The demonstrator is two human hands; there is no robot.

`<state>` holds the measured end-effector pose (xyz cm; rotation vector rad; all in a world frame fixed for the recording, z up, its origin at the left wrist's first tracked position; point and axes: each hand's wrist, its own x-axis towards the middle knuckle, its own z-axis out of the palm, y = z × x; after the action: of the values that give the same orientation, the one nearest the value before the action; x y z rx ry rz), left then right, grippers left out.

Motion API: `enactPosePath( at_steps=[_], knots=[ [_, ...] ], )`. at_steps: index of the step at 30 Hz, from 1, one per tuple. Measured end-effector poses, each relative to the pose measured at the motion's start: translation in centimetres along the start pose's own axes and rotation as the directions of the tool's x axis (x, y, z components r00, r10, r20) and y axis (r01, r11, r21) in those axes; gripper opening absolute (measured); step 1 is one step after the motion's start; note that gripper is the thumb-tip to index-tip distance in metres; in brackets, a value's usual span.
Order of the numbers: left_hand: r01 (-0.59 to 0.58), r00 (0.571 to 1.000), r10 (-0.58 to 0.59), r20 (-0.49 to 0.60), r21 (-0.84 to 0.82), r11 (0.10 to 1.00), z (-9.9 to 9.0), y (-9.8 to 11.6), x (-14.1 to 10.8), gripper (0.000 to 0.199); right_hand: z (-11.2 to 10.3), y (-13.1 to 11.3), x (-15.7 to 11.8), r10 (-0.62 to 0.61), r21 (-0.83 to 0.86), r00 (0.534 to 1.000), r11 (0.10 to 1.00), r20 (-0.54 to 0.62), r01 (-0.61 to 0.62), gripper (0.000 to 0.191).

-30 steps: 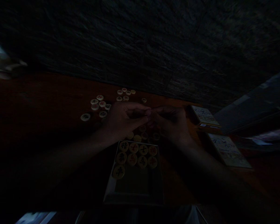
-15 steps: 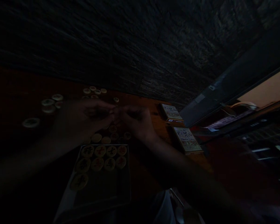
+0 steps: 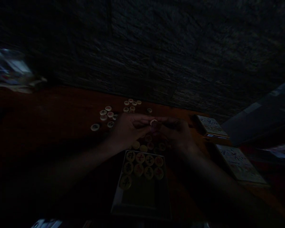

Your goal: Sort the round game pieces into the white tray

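My left hand [image 3: 127,131] and my right hand [image 3: 177,133] meet above the table, fingertips pinched on one Chinese chess piece [image 3: 153,122] held between them. Which character it bears cannot be made out. Just below, nearer to me, lies an open box [image 3: 167,193] with round Chinese chess pieces [image 3: 139,170] set in rows, marked in red or black. Its near part shows a bare bottom. Several loose pieces [image 3: 143,148] lie between the box and my hands, partly hidden under them.
More loose pieces [image 3: 108,108] are scattered on the brown table [image 3: 61,107] to the left and behind my hands. Two printed boxes [image 3: 211,125] lie at the right. A dark stone wall [image 3: 142,53] runs along the back. Blurred clutter [image 3: 14,72] stands at the far left.
The view has swung left, so everything sits further right in it. My hands stay together; the piece between their fingertips now shows. The pieces in the box look the same.
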<state>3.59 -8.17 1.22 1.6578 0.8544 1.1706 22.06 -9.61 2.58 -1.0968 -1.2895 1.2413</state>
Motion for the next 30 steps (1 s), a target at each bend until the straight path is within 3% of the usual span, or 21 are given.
enactPosePath(
  at_steps=[5, 10, 14, 18, 25, 30],
  knots=[
    [0.042, 0.999, -0.044, -0.030, -0.045, 0.998, 0.0, 0.7, 0.3, 0.026, -0.2, -0.2, 0.1, -0.019, 0.002, 1.000, 1.000, 0.013, 0.019, 0.036],
    [0.136, 0.989, -0.143, -0.041, -0.136, 0.981, 0.0, 0.9, 0.2, 0.029, -0.4, -0.2, 0.0, -0.159, -0.131, 0.987, 0.979, 0.003, 0.158, 0.024],
    [0.180, 0.983, -0.184, 0.001, -0.216, 0.960, 0.1, 1.1, 0.1, 0.027, -0.3, -0.2, 0.1, -0.165, -0.201, 0.985, 0.968, -0.049, 0.153, 0.020],
    [0.245, 0.969, -0.241, 0.062, -0.396, 0.885, 0.2, 0.8, 0.3, 0.026, -0.2, -0.2, 0.1, -0.195, -0.185, 0.980, 0.965, -0.029, 0.187, 0.021],
    [0.286, 0.954, -0.291, 0.072, -0.506, 0.814, 0.1, 0.8, 0.5, 0.018, -0.8, 0.0, -0.7, -0.383, -0.431, 0.922, 0.824, 0.054, 0.367, 0.029],
    [0.343, 0.939, -0.286, 0.190, -0.559, 0.755, 0.1, 1.1, 0.4, 0.021, -0.7, -0.3, -1.1, -0.469, -0.510, 0.881, 0.743, 0.065, 0.433, 0.029]
  ],
)
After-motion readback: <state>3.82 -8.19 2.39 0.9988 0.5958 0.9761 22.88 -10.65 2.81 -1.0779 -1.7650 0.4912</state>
